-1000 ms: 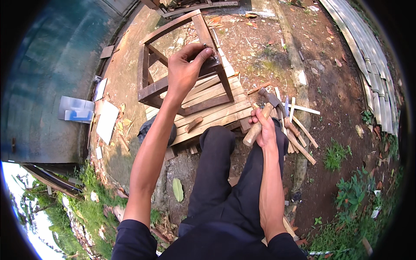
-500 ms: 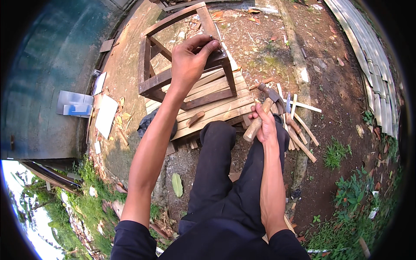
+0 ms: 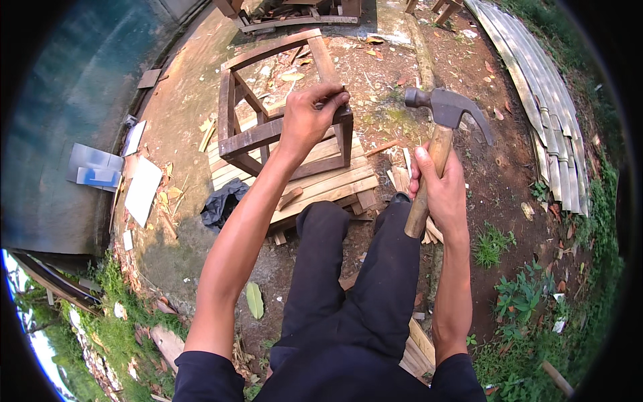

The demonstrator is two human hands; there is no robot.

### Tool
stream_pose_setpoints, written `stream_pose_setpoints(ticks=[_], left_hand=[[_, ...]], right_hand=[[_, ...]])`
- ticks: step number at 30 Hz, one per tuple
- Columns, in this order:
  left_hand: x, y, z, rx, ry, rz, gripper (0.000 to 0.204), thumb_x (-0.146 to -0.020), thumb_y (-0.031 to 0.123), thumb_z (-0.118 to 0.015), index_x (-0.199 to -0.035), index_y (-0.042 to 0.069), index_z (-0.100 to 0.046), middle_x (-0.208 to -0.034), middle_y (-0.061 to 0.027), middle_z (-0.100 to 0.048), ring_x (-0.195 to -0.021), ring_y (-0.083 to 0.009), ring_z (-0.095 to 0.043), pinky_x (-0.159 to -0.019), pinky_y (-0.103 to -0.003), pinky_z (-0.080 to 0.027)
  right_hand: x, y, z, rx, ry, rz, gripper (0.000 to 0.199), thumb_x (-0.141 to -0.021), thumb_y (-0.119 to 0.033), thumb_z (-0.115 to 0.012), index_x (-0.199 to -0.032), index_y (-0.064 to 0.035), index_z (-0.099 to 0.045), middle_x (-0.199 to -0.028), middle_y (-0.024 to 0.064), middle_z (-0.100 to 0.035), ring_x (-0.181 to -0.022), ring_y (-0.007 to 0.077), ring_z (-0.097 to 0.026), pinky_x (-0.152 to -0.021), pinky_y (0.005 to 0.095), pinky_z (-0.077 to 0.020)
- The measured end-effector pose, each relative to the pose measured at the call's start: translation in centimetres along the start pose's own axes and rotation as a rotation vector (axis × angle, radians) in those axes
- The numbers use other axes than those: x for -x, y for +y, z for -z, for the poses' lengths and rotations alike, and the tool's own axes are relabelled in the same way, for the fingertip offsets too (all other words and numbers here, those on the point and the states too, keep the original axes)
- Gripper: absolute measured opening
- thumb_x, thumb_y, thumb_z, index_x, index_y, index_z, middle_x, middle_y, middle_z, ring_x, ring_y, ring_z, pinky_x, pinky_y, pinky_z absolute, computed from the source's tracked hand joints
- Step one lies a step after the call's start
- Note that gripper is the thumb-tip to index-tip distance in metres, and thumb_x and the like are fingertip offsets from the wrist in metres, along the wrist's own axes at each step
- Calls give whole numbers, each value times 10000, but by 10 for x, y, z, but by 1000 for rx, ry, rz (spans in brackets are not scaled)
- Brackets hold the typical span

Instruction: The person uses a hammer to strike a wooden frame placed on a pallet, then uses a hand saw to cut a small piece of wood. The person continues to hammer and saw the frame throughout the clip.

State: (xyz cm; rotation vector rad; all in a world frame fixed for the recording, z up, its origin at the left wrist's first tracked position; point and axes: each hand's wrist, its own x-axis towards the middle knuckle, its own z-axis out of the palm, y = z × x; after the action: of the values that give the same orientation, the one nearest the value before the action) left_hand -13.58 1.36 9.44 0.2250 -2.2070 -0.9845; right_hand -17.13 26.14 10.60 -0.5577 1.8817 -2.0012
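Note:
A dark brown wooden frame (image 3: pixel 251 139), like a stool without a seat, stands on a low table of pale slats (image 3: pixel 335 186). At the frame's near right corner my left hand (image 3: pixel 309 120) is closed in a pinch on a nail (image 3: pixel 344 88), mostly hidden by the fingers. My right hand (image 3: pixel 445 194) wraps round the wooden handle of a claw hammer (image 3: pixel 438 151). The hammer is raised above my right knee, its head up and its striking face toward the frame, apart from it.
A small wood offcut (image 3: pixel 287 198) and a black plastic bag (image 3: pixel 224 204) lie at the slatted table's near left. White panels (image 3: pixel 143 191) are on the left ground. Corrugated sheets (image 3: pixel 536 100) lie far right. Another wooden piece of furniture (image 3: pixel 301 23) stands at the back.
My right hand has lifted the hammer from near my right knee and turned its head upward. My left hand stays pinched at the frame's corner. The view has shifted slightly.

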Motion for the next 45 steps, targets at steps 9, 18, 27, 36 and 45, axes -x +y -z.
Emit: stream_pose_setpoints(ticks=[9,18,27,36,45], left_hand=[[2,-1,2,114,-12,-6,215,-862,173,-756,-1003,11,-756,-874,-124,-752,-752,-173,-696,-721,-295,-523],[1,-4,-1,129,-12,-97,184,-869,146,-738,-981,1,-752,-847,-136,-732,-733,-197,-698,-670,-321,-520],[5,-4,-5,92,25,-159,159,-853,109,-727,-965,-2,-749,-815,-151,-701,-686,-245,-681,-627,-344,-507],[7,-5,-5,82,13,-132,146,-854,93,-725,-954,-11,-744,-798,-148,-694,-706,-244,-669,-649,-348,-509],[7,-4,-4,57,-4,-92,164,-849,106,-738,-967,-9,-743,-800,-155,-690,-704,-247,-670,-653,-357,-507]], right_hand=[[-34,-106,-44,837,-111,138,450,-973,-332,-571,-1070,107,-549,-809,317,-653,-785,470,-674,-701,499,-520],[-51,-117,-58,1046,-81,422,391,-962,-226,-574,-1039,156,-539,-797,393,-621,-813,530,-650,-725,541,-524],[-47,-129,-57,1095,-122,325,385,-958,-212,-571,-1074,149,-504,-808,376,-632,-788,510,-655,-698,535,-518],[-41,-136,-60,1092,-230,230,344,-937,-165,-560,-1079,144,-505,-775,372,-617,-822,529,-634,-737,553,-502],[-44,-112,-53,1075,-306,212,293,-922,-134,-541,-1051,121,-479,-770,394,-603,-768,544,-632,-686,580,-485]])
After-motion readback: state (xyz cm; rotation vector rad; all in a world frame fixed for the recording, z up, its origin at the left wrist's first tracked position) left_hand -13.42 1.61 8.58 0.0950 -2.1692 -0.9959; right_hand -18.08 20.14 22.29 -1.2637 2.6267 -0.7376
